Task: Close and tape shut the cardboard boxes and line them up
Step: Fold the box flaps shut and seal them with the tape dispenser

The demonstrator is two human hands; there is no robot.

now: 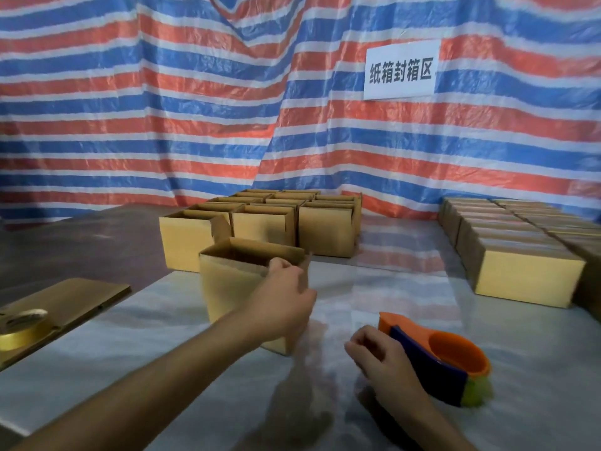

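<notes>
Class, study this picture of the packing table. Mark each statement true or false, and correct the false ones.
1. The left hand grips the rim of an open box. True.
2. The tape dispenser sits inside the open box. False: it lies on the table, beside the right hand.
3. The boxes at the right are closed. True.
4. The sign hangs on a plain white wall. False: it hangs on a red, blue and white striped tarp.
5. A tape roll lies at the left on flat cardboard. True.
</notes>
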